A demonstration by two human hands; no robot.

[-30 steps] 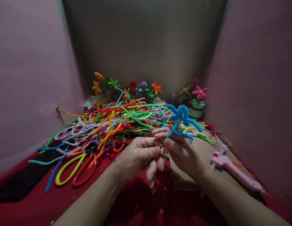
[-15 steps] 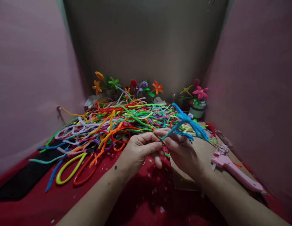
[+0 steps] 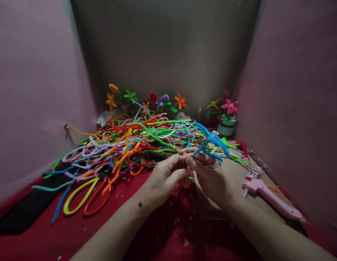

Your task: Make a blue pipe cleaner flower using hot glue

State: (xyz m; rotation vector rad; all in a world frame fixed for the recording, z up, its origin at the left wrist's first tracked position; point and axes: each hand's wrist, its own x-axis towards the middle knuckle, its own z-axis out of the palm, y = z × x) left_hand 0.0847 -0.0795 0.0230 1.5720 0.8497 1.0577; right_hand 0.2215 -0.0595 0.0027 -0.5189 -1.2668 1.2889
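A blue pipe-cleaner flower [image 3: 213, 137] with fuzzy, spread petals leans up and to the right above my hands. Its thin stem runs down into the fingers of my right hand [image 3: 213, 179], which pinches it between thumb and forefinger. My left hand [image 3: 167, 174] meets the right at the fingertips, its fingers curled around the stem's lower end. That end is mostly hidden by the fingers. Just behind my hands lies a tangled heap of coloured pipe cleaners [image 3: 154, 134].
Scissors with yellow and red handles [image 3: 65, 203] lie at left, partly under the heap, near a black strip [image 3: 24, 212]. A pink glue gun [image 3: 269, 194] rests on cardboard [image 3: 212, 208] at right. Behind stand pipe-cleaner flowers and a jar [image 3: 227, 126]. Scraps dot the red cloth [image 3: 157, 237].
The blue flower has tipped and shifted slightly left. My right thumb has moved up along the stem, and my left fingers have curled in closer beneath it.
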